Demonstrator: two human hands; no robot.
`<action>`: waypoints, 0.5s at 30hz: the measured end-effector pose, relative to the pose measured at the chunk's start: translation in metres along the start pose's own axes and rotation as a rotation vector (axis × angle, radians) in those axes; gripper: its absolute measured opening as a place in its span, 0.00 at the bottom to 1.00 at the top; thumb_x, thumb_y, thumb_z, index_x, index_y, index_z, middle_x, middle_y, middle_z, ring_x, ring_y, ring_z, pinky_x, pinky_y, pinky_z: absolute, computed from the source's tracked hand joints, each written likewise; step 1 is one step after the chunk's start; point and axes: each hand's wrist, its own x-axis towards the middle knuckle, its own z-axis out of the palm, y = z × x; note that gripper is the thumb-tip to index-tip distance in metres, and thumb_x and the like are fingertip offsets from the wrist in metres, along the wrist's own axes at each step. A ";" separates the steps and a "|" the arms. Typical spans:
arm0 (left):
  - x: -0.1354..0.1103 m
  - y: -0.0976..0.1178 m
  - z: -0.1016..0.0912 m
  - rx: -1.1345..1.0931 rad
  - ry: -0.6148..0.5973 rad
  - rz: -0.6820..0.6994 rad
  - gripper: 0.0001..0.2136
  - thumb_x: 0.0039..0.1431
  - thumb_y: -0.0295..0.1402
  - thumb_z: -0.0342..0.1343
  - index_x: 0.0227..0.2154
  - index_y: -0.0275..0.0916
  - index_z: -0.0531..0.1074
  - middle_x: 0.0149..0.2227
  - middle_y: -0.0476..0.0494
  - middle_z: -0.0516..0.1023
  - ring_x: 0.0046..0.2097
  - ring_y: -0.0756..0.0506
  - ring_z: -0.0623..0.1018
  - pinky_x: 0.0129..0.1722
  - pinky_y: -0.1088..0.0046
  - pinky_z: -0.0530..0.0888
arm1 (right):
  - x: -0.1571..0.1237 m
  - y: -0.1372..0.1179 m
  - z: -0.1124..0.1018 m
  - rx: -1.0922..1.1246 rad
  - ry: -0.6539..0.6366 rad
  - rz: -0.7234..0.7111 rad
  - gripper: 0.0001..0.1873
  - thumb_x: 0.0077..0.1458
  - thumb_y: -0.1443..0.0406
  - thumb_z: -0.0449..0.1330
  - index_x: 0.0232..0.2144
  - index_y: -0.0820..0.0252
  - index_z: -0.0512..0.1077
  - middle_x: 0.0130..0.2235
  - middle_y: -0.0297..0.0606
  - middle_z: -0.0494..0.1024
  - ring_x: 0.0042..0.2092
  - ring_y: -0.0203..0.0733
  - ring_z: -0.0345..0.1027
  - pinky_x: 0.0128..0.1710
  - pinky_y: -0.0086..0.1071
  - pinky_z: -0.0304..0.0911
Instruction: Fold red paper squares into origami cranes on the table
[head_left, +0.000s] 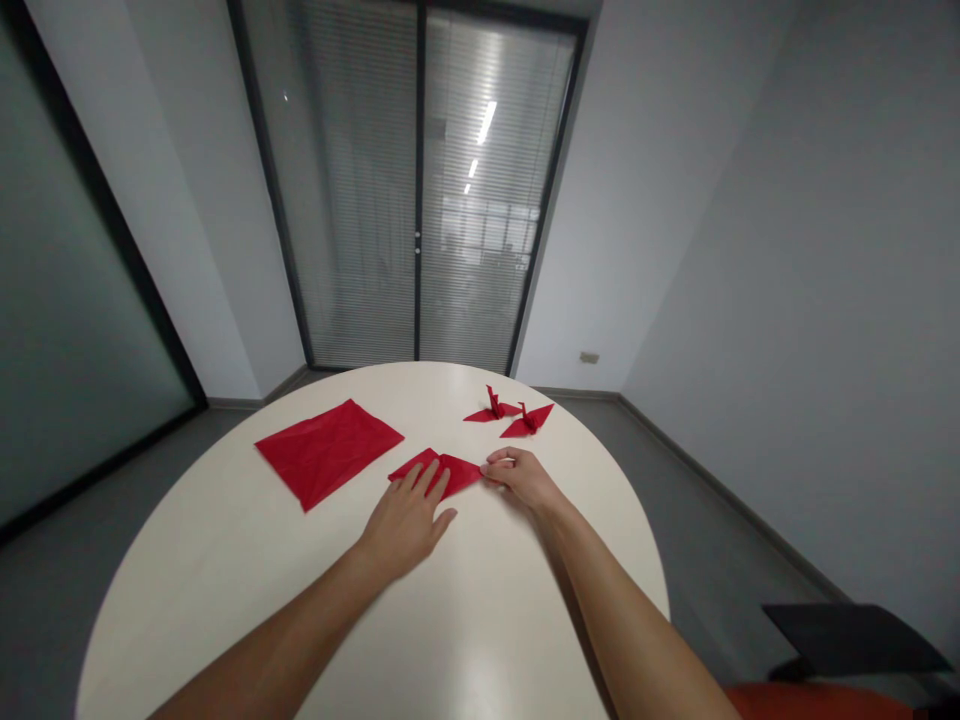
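A folded piece of red paper [459, 474] lies flat on the round table, partly covered by my left hand [409, 515]. That hand rests palm down on it with the fingers stretched out and the thumb apart. At the paper's right corner, my right hand [521, 478] pinches the tip between thumb and forefinger. Just beyond my right hand stand two red origami cranes, one crane [495, 408] at the back left and the other crane [529, 422] nearer and to the right.
A larger sheet of creased red paper [330, 450] lies on the left of the white round table [225, 600]. A black and orange chair [847, 640] stands at the lower right. Glass doors with blinds [420, 180] rise behind the table.
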 end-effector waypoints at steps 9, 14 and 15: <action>0.001 -0.001 0.005 -0.030 -0.032 -0.014 0.27 0.70 0.44 0.43 0.65 0.33 0.60 0.67 0.31 0.60 0.67 0.33 0.63 0.62 0.48 0.65 | -0.003 -0.005 -0.002 0.106 -0.042 0.044 0.14 0.40 0.66 0.72 0.31 0.64 0.74 0.24 0.38 0.78 0.24 0.36 0.70 0.27 0.29 0.66; 0.000 -0.002 0.005 -0.035 -0.021 -0.001 0.27 0.70 0.44 0.42 0.65 0.34 0.61 0.67 0.32 0.61 0.66 0.33 0.63 0.61 0.49 0.65 | 0.002 0.005 0.003 -0.021 -0.065 0.019 0.12 0.48 0.61 0.69 0.32 0.65 0.76 0.22 0.36 0.77 0.24 0.35 0.68 0.28 0.30 0.66; 0.000 -0.002 0.004 -0.036 -0.025 0.001 0.26 0.70 0.44 0.42 0.65 0.34 0.61 0.66 0.32 0.62 0.66 0.33 0.64 0.61 0.49 0.65 | 0.003 0.007 0.002 -0.073 -0.050 0.012 0.11 0.50 0.61 0.67 0.32 0.65 0.76 0.22 0.35 0.76 0.24 0.36 0.68 0.28 0.30 0.66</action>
